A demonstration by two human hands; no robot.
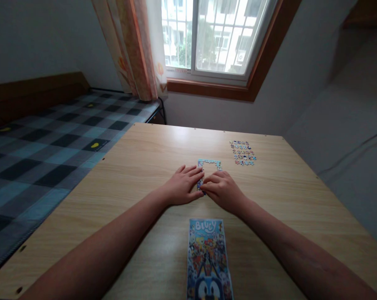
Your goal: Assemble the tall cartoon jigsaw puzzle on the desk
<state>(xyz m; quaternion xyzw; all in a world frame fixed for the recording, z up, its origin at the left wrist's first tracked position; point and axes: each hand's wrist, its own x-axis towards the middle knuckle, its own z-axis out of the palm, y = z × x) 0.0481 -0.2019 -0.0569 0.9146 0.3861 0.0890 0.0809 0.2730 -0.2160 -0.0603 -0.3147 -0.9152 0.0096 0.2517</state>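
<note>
Two hands at work on the bench (129, 200), both laid near its middle, forearms coming in from the near edge. Left hand (184, 185): palm down, fingers stretched out flat and slightly spread, fingertips touching the left side of the puzzle frame (209, 161). Right hand (223, 191): palm down, fingers curled inward, knuckles raised, fingertips pressed at the near left corner of the same frame. The two hands meet there, fingertips touching or all but touching. Cannot tell whether the right hand pinches a single piece under the curled fingers; that spot is covered. The puzzle frame is a small rectangle of joined border pieces, light blue along the far side, bare wood showing in its hollow centre; its near side is hidden under the hands. It lies flat, just beyond the fingers. Loose pieces (242, 153): set out in neat rows, unjoined, to the right of the frame and a little farther off, apart from it and from both hands. Printed card (209, 260): a tall colourful picture with a blue cartoon figure and the word "Bluey" at its top, lying flat between the forearms, near the front edge, well apart from the frame. Left of the bench, a bed (51, 146) with a blue and black checked cover. Beyond, a window (219, 37) with a patterned curtain (138, 50) drawn to its left.
</note>
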